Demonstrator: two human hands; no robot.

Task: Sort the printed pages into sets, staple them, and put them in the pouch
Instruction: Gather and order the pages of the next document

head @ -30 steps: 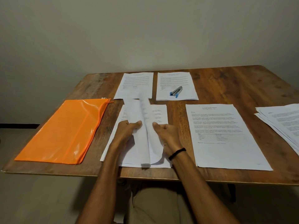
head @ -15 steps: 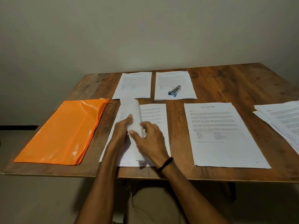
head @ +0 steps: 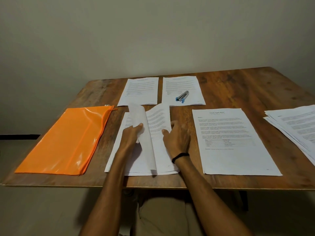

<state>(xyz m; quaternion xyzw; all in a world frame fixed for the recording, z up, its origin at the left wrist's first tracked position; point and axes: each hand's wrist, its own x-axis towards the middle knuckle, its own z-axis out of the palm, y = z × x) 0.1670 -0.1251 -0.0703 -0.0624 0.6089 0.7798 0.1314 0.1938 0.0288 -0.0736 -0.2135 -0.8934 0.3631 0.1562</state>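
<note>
The orange pouch point(head: 68, 138) lies flat on the bench point(head: 238, 86), left of the middle set point(head: 163, 162). On that set, the left hand point(head: 132, 136) has its grip pinched on curled-up sheets point(head: 138, 114). The right hand point(head: 177, 138) nips the next sheet's point(head: 158, 116) edge between thumb and fingers. Behind the set lies the stapler point(head: 182, 96). Right of the set sit a report point(head: 235, 142) and a loose stack point(head: 296, 130).
</note>
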